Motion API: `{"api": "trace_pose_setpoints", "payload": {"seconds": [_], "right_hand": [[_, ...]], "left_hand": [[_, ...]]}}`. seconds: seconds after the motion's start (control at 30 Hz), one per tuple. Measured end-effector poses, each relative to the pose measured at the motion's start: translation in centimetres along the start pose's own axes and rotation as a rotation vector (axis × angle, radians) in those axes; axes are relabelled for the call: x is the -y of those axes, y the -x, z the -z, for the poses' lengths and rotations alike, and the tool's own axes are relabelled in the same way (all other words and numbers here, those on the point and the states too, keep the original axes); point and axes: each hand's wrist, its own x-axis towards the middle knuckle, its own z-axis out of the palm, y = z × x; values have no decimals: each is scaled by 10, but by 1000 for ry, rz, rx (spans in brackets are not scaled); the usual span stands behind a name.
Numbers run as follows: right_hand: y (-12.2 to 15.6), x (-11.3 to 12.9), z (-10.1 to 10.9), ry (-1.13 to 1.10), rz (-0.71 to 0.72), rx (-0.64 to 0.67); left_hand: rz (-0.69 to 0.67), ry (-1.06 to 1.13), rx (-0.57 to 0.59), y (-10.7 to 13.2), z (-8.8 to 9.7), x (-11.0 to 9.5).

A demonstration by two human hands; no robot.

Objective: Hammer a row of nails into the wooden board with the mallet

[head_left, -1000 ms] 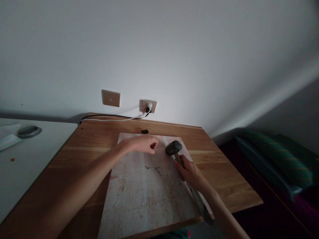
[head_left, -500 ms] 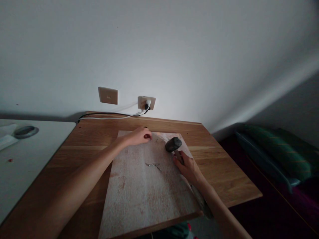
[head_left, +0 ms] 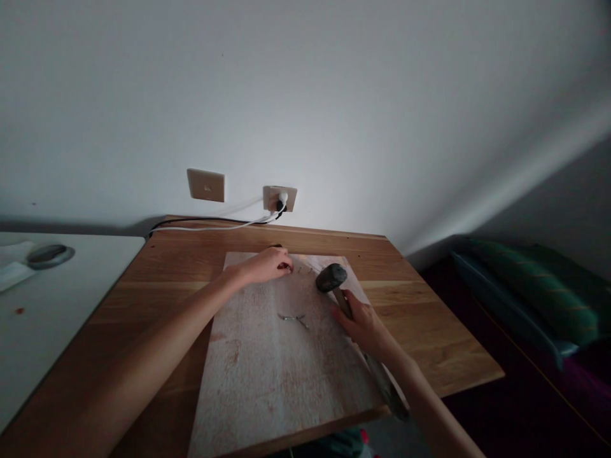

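Observation:
My right hand (head_left: 361, 320) is closed round the handle of a hammer (head_left: 331, 278), close below its dark, blocky head. The long handle runs back under my forearm past the board's front edge. The head hovers over the right side of a whitewashed wooden board (head_left: 258, 375). Near the board's far edge, my left hand (head_left: 271, 264) pinches a nail that is mostly hidden by the fingers. Just right of those fingertips, two thin nails (head_left: 299, 270) stand up from the board. Several loose nails (head_left: 294, 317) lie in a small heap mid-board.
The board rests on a brown wooden table (head_left: 420, 331). Cables (head_left: 210, 226) run along the table's back to a wall socket (head_left: 280, 198). At left, a white surface (head_left: 42, 318) holds a roll of tape (head_left: 48, 255). Striped cushions (head_left: 534, 292) lie low at right.
My left hand has shifted very slightly right and down, staying pinched at the same spot. The hammer has hardly moved. The view has tilted a little.

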Motion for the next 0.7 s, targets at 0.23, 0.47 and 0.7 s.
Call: {"api": "trace_pose_setpoints", "payload": {"seconds": [0.23,0.47,0.7], "right_hand": [[36,-3,10,58,-10,-22],[26,27,21,-266,-124,58],[10,51,16,-254,-103,153]], "left_hand": [[102,134,-103,11,-12,5],[36,84,-119,8,-14,5],[125,188,-124,10,-17,5]]}}
